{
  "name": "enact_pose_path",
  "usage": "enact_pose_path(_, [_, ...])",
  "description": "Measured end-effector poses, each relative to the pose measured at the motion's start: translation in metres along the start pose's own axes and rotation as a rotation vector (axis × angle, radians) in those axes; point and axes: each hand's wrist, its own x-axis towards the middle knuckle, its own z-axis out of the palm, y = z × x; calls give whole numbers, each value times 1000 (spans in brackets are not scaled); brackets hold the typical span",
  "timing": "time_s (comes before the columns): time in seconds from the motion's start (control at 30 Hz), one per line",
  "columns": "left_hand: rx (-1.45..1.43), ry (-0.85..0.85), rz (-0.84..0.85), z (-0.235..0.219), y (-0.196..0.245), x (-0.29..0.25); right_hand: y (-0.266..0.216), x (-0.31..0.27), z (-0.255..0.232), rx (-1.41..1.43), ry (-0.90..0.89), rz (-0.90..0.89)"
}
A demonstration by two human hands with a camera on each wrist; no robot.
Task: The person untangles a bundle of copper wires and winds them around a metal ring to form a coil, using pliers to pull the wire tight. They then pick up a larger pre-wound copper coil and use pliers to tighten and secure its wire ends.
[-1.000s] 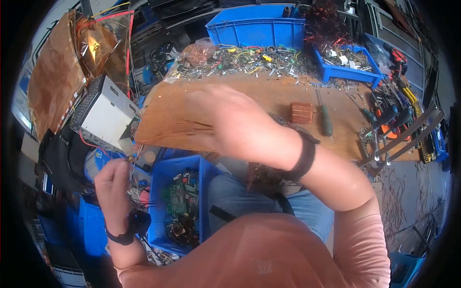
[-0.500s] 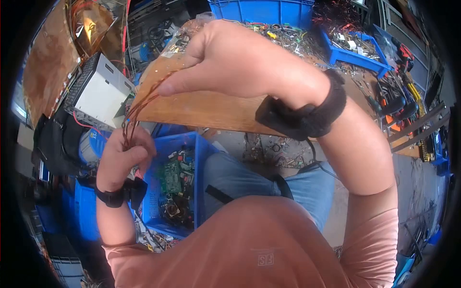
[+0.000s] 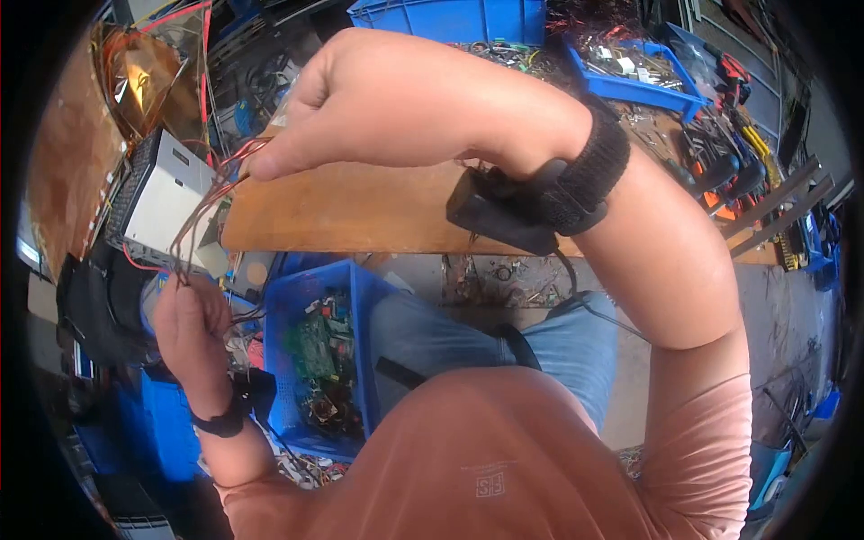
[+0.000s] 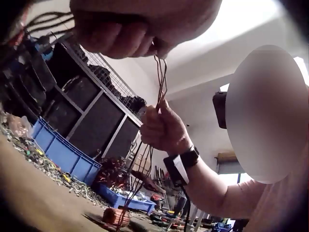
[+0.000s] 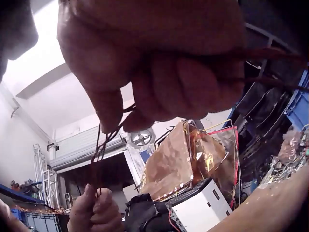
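Thin brown-and-red wires (image 3: 200, 214) run in a loose bundle from one hand to the other. My left hand (image 3: 191, 328) grips their lower end, left of the blue crate. Higher up, over the wooden bench, my right hand (image 3: 387, 103) pinches the bundle between thumb and curled fingers. In the left wrist view, loose lengths of wire (image 4: 145, 162) hang below the right hand. The right wrist view has the strands (image 5: 99, 154) stretching down to the left fist (image 5: 98, 212).
A blue crate (image 3: 358, 315) of circuit boards (image 3: 315, 346) stands by my knees. On the bench (image 3: 333, 220) sit a blue tray of metal scraps (image 3: 630, 83) and hand tools (image 3: 729, 171). An orange-brown bundle (image 4: 116, 216) lies there too. A white-sided case (image 3: 175, 202) stands left.
My right hand came from over the bench toward the left hand, took hold of the wires, then moved further left. The left hand dipped slightly, and the wires now stretch between both hands.
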Motion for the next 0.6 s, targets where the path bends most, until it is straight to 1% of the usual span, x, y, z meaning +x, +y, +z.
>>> enact_pose_path(0.1, [-117, 93, 67, -6, -4, 3, 15, -2, -1, 197, 4, 61])
enact_pose_path(0.13, [-163, 128, 84, -9, -2, 4, 23, -8, -3, 309, -30, 106])
enact_pose_path(0.17, [-235, 312, 39, -3, 2, 7, 34, -18, -8, 417, -66, 147])
enact_pose_path(0.2, [-279, 276, 29, -7, 2, 9, 43, -28, -9, 456, -68, 231])
enact_pose_path(0.23, [-323, 236, 19, -15, 2, 11, 63, -37, -6, 623, -99, 238])
enact_pose_path(0.27, [-363, 190, 6, -21, 1, 12, 74, -47, 1, 850, -64, 212])
enact_pose_path(0.3, [-386, 201, -15, -24, -1, 13, 87, -57, 9, 943, -91, 163])
enact_pose_path(0.33, [-403, 200, -48, -25, -3, 14, 90, -68, 16, 966, -96, 245])
enact_pose_path(0.4, [-433, 204, -109, -27, -8, 15, 94, -80, 32, 1314, -116, 287])
enact_pose_path(0.5, [-404, 186, -153, -30, -21, 14, 101, -84, 39, 1461, -149, 212])
enact_pose_path(0.53, [-407, 178, -167, -30, -22, 14, 99, -86, 37, 1481, -159, 234])
enact_pose_path(0.57, [-403, 217, -185, -27, -20, 13, 94, -89, 33, 1502, -167, 258])
enact_pose_path(0.6, [-400, 193, -192, -29, -22, 11, 87, -92, 31, 1524, -177, 284])
